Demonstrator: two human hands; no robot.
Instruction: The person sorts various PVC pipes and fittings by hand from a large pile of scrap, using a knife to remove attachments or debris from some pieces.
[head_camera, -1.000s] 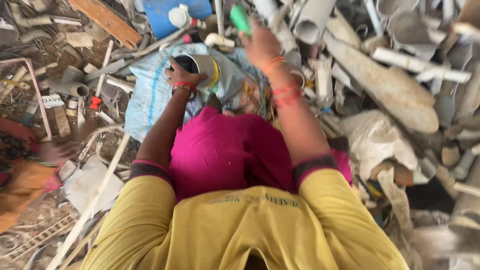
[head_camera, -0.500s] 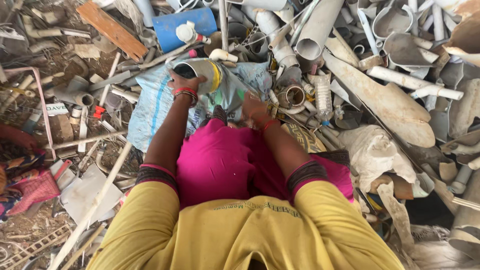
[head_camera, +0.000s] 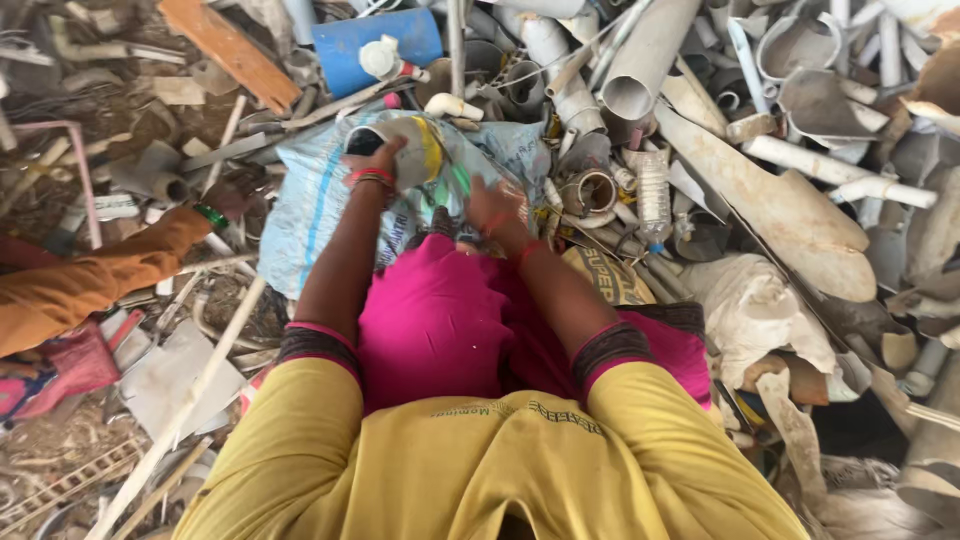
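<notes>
Scrap heap: cut grey plastic pipes (head_camera: 640, 70), broken sheet offcuts and a blue drum (head_camera: 375, 45) cover the ground far and right of the person.
Woven sack (head_camera: 310, 200): pale blue and white, lying open just beyond the pink lap; its mouth faces the hands.
Pipe fitting (head_camera: 415, 150): short, white with a yellow band, held at the sack mouth, left of centre.
Left hand (head_camera: 375, 160): fingers clamped around the near rim of the pipe fitting.
Right hand (head_camera: 490, 205): fingers curled together low over the sack, beside a small green piece (head_camera: 458, 180); whether it grips that piece cannot be told.
Other person: an orange sleeve (head_camera: 100, 275) reaches in from the left, its hand (head_camera: 235, 195) close to the sack's left edge.
Risk, large: jagged pipe ends lie near both wrists; a slip while reaching could cut skin.
Risk, medium: the two people's hands could collide at the sack.
Risk, small: the limp sack mouth could fold shut and the fitting fall outside.
Change from earlier: the right hand was raised far over the heap holding a green item one second ago; it is now down at the sack. The left hand has kept its hold on the fitting. The orange sleeve has come into view.
</notes>
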